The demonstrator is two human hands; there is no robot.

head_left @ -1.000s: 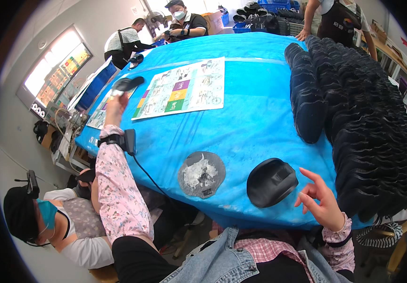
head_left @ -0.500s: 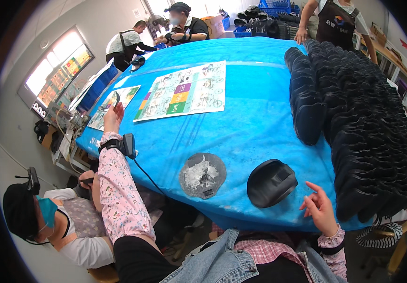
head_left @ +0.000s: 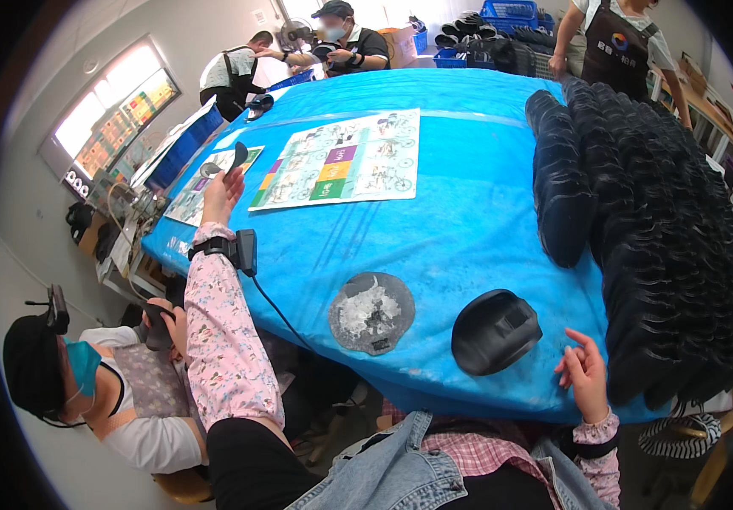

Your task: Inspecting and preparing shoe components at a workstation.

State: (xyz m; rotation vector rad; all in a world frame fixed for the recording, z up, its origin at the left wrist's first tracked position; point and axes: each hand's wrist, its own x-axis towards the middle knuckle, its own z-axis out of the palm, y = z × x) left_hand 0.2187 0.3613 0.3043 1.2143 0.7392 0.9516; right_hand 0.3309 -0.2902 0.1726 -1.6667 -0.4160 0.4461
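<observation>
My left hand (head_left: 223, 197) is stretched out over the far left of the blue-covered table (head_left: 460, 229). A thin, dark curved piece (head_left: 240, 155) sticks up from its fingers; its exact kind is too small to tell. Low over the near right edge, my right hand (head_left: 585, 374) holds nothing, its index finger extended and the others loosely bent. Beside it lies a black moulded piece (head_left: 495, 333), hollow and cup-like, with a raised block inside. Left of that rests a flat, dark grey round pad (head_left: 373, 313) with a worn whitish patch.
Long rows of stacked black, sole-shaped pieces (head_left: 655, 229) line the table's right side. Printed sheets (head_left: 341, 161) lie at the far left. A seated co-worker (head_left: 128, 382) handles a dark piece at my left; other people stand around the far side. A cable (head_left: 281, 314) hangs from my left wrist device.
My left hand has lifted slightly, and more of the curved piece shows above its fingers. The view has shifted a little. My right hand stays beside the black moulded piece.
</observation>
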